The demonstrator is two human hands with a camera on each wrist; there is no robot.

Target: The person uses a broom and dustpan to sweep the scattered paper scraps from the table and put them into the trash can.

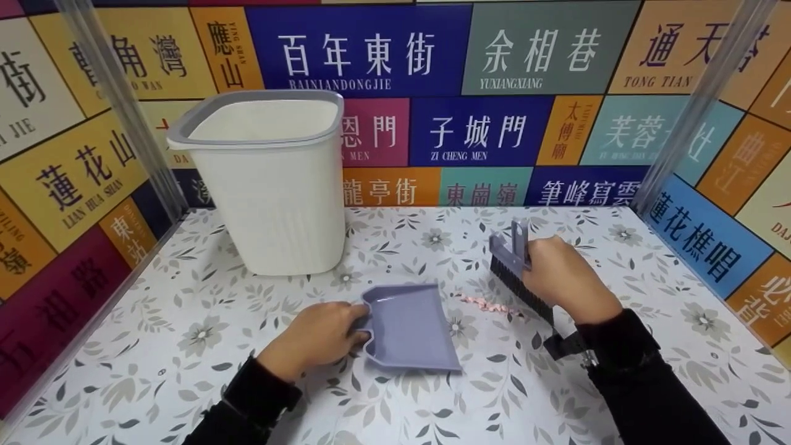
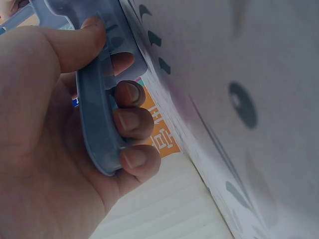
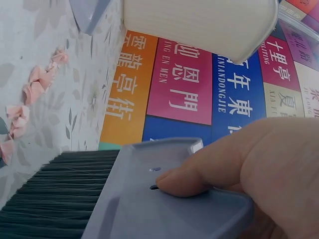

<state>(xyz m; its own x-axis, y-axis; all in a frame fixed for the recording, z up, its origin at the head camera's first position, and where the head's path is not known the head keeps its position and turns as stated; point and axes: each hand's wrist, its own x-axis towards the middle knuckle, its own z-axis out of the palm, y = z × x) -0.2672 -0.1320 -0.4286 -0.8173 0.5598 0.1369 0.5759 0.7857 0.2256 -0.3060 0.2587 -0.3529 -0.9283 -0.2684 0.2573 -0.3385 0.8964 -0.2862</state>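
Observation:
My left hand (image 1: pixel 324 334) grips the handle (image 2: pixel 97 119) of a grey-purple dustpan (image 1: pixel 411 327), fingers curled round it in the left wrist view. The pan's wide open edge faces right. My right hand (image 1: pixel 565 275) holds a small hand brush (image 3: pixel 159 194) of the same colour, thumb pressed on its top. Dark bristles (image 1: pixel 519 287) point down to the left, beside a short line of crumpled pink paper scraps (image 1: pixel 491 304). These scraps (image 3: pixel 37 82) lie on the tabletop between pan and brush, apart from the pan.
A tall white bin (image 1: pixel 284 204) with a grey rim stands behind the dustpan to the left; its inside bottom is hidden. The table (image 1: pixel 395 408) has a floral cover. Panels with coloured sign blocks (image 1: pixel 358 49) wall the back and both sides.

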